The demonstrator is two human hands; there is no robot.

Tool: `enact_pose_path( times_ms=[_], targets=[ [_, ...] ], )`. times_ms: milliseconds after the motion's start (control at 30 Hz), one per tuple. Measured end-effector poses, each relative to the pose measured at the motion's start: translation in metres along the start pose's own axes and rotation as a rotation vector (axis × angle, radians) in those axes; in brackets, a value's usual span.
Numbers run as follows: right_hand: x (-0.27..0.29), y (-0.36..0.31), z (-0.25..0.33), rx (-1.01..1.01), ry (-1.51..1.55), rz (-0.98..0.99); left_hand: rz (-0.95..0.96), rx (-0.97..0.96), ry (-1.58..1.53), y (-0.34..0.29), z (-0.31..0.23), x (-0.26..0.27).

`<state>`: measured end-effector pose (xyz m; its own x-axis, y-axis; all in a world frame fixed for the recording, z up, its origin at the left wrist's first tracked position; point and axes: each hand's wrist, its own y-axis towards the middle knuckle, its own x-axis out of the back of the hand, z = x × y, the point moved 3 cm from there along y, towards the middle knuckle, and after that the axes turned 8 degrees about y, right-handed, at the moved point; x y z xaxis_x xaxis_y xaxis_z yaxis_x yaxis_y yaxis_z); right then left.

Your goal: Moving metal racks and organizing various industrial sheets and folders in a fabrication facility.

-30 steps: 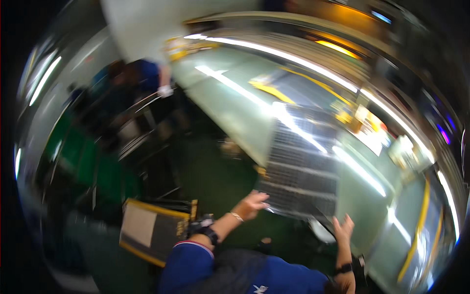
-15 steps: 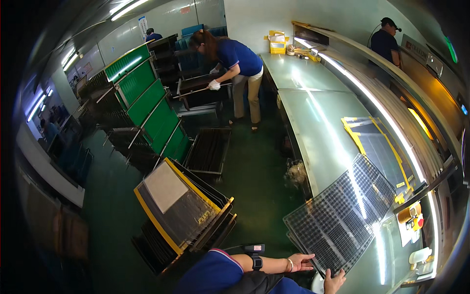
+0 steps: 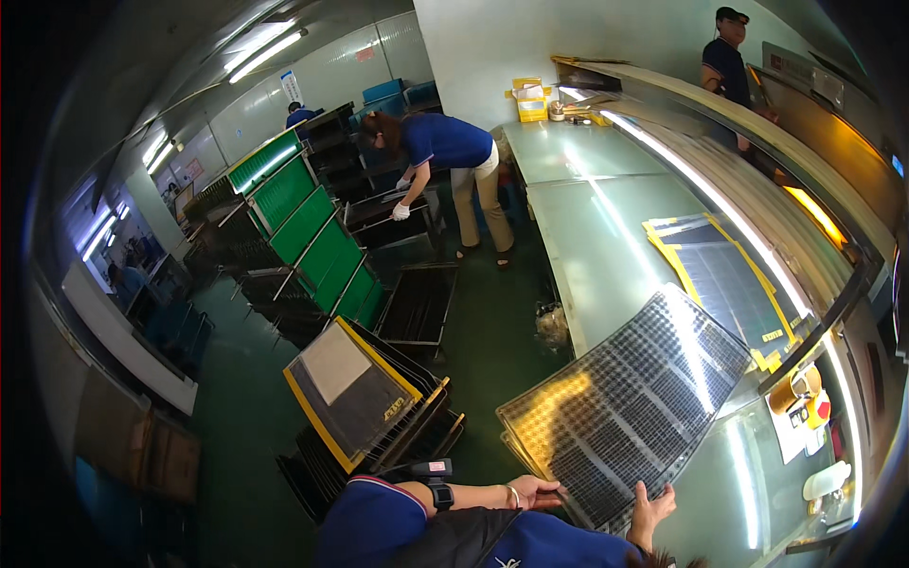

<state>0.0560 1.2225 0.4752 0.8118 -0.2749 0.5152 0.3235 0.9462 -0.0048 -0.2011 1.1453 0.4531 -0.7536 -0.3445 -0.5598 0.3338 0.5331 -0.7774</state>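
Observation:
A large, dark, shiny panel (image 3: 634, 398) with a fine grid pattern lies tilted over the near edge of the pale worktable. A second sheet edge shows just beneath its left side. My left hand (image 3: 536, 493) is closed on the panel's lower left edge, fingers partly under it. At the near right corner my right hand (image 3: 651, 513) grips the edge, thumb and fingers on the top face and the rest hidden. Yellow light reflects on the panel's left part.
The long worktable (image 3: 606, 227) runs away ahead, with a yellow-taped dark screen (image 3: 720, 275) on it. To my left stands a rack (image 3: 417, 426) of framed screens, with green panels (image 3: 303, 227) beyond. A co-worker (image 3: 450, 156) in white gloves bends over another rack. A white bottle (image 3: 827, 481) stands right.
The panel has shifted left and toward me, and yellow light now reflects on it. Both hands moved with it. The gloved co-worker bends lower; the person at the far right has turned.

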Motion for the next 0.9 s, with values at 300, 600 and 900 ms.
enact_pose_path(
  times_ms=[300, 600, 900],
  targets=[
    [0.017, 0.011, 0.035, -0.535, 0.973, 0.403, -0.147, -0.183, 0.120, -0.016, -0.001, -0.017],
    [-0.011, 0.062, 0.076, 0.029, 0.432, 0.365, -0.223, -0.195, 0.083, 0.015, -0.022, -0.015],
    [-0.012, 0.093, 0.042, -0.442, 0.974, 0.400, -0.265, -0.468, 0.375, 0.065, -0.120, -0.079]
  ],
)
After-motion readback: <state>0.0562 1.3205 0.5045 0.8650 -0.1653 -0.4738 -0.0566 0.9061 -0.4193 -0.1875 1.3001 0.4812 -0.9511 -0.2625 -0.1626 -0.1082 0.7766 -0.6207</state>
